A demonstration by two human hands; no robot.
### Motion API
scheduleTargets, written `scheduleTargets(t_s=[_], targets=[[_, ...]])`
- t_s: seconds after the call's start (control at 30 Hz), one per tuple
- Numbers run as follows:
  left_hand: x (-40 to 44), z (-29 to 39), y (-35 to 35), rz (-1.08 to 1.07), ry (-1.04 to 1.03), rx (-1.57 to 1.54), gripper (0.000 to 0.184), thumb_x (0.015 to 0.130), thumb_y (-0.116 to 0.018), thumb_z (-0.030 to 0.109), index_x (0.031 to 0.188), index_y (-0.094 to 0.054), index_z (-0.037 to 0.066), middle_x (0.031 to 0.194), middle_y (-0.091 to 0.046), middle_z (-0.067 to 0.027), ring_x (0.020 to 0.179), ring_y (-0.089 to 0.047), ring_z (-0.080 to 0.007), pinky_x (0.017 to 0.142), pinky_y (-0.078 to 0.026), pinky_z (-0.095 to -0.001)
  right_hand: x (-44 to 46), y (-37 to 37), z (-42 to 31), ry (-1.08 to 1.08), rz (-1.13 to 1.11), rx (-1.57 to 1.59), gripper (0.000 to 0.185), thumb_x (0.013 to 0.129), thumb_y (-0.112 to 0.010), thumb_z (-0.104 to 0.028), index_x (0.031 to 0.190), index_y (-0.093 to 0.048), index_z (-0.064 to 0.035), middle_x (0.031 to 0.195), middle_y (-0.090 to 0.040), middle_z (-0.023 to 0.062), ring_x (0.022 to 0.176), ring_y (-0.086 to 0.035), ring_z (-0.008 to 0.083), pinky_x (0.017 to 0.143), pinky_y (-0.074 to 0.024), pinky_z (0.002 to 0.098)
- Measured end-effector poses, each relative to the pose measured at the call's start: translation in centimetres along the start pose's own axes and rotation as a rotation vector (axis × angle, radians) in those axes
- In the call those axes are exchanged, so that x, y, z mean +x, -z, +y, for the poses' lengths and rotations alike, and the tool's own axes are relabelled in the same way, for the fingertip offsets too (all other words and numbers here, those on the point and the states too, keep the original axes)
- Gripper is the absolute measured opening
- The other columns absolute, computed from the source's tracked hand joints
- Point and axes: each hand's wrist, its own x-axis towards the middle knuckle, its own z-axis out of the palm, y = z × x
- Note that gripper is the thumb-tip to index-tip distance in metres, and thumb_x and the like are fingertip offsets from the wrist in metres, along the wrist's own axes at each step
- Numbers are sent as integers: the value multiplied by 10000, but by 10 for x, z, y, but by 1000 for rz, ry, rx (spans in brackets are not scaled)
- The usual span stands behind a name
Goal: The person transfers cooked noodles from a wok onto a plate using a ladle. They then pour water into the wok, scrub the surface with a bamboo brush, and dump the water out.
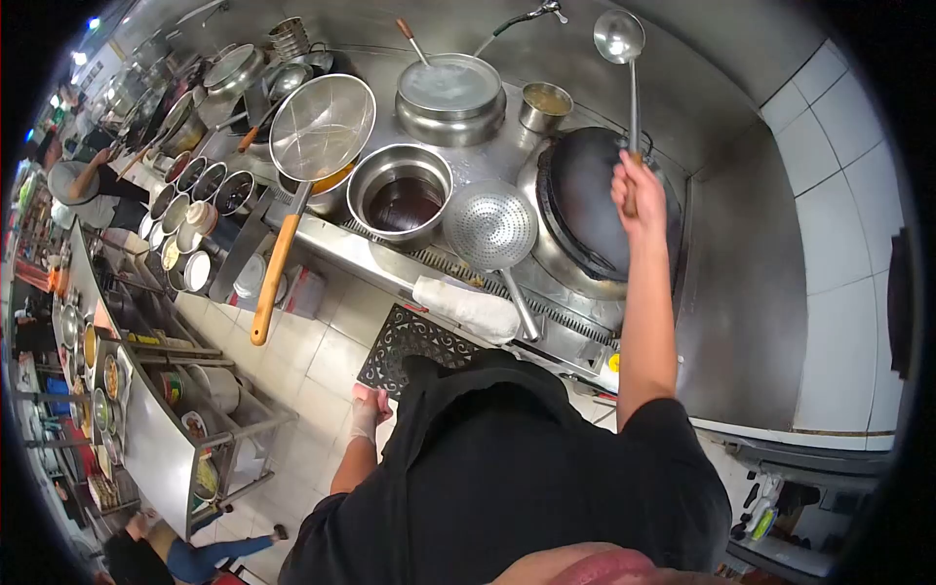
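My right hand point(641, 198) is wrapped round the wooden handle of a steel ladle point(619, 39), which is raised with its bowl up toward the back wall. Below and behind that hand sits a dark wok point(597, 200) on the burner. My left hand point(371, 408) hangs low beside my body, its fingers curled closed; what is in them, if anything, I cannot make out. A black patterned mat point(414, 346) lies on the floor near it. To the left of the wok rests a perforated skimmer point(490, 225), its handle over the front edge.
A pot of dark liquid point(400, 156), a wire strainer with a wooden handle point(278, 278), a large lidded pot point(450, 127) and a small steel container point(544, 119) stand on the range. A folded white towel point(468, 307) lies on the front ledge. Other people are at left.
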Motion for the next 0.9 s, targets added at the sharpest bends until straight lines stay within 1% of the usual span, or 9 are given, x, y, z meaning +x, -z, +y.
scheduleTargets(t_s=[0.13,0.17,0.2,0.27,0.33,0.43,0.57,0.73,0.9], targets=[[-19,-23,6,85,49,-75,256,925,-509,247,815,-568,23,667,-579,-77,495,-546,-203,435,-459,-321,109,-29,5,-100,-14,82,120,901,-577,-82,829,-497,-30,686,-523,51,547,-508,135,443,-402,247],[-23,-31,13,123,57,-115,256,934,-503,239,813,-568,23,671,-581,-75,498,-544,-198,431,-448,-314,123,-34,0,-143,-67,177,119,906,-568,-84,829,-494,-32,680,-515,49,541,-499,135,444,-399,248],[-30,-36,24,-124,-54,-76,261,957,-488,225,808,-571,27,690,-589,-64,531,-547,-187,462,-432,-295,126,-43,-8,-187,-114,274,118,911,-558,-86,829,-491,-33,674,-507,47,534,-491,135,446,-397,249],[-33,-50,26,-1,-20,-109,270,961,-487,234,801,-567,33,696,-588,-54,561,-550,-178,492,-432,-291,120,-48,-16,-245,-174,465,90,925,-537,-89,867,-503,-29,655,-477,32,513,-456,128,447,-382,250],[-47,-51,22,78,33,-94,268,962,-485,231,787,-558,41,696,-582,-40,618,-562,-161,562,-449,-285,91,-45,-5,-193,-201,407,72,925,-542,-83,897,-509,-25,659,-469,24,524,-456,122,452,-380,250],[-45,-67,28,45,14,-248,213,903,-505,193,766,-513,30,657,-526,-79,518,-500,-196,429,-410,-334,45,-33,16,-112,-161,361,88,933,-566,-102,956,-517,-33,686,-474,15,540,-457,110,463,-377,248],[4,-102,58,129,-53,143,277,935,-496,224,727,-566,55,707,-592,-50,602,-559,-166,559,-453,-275,-14,-6,32,-63,-18,238,122,937,-599,-134,986,-516,-59,696,-476,14,538,-454,107,464,-377,250],[10,-60,26,160,42,160,254,909,-517,241,736,-560,61,661,-584,-69,463,-484,-177,398,-379,-329,-58,15,54,-163,68,-64,180,902,-625,-107,1048,-557,-28,713,-538,39,494,-487,105,404,-384,229],[36,-18,3,-175,50,-188,152,889,-525,199,839,-502,57,650,-485,-48,437,-409,-162,404,-349,-304,-83,-13,84,-303,56,-296,100,907,-603,-153,957,-584,-69,646,-514,-20,491,-477,71,404,-362,235]])
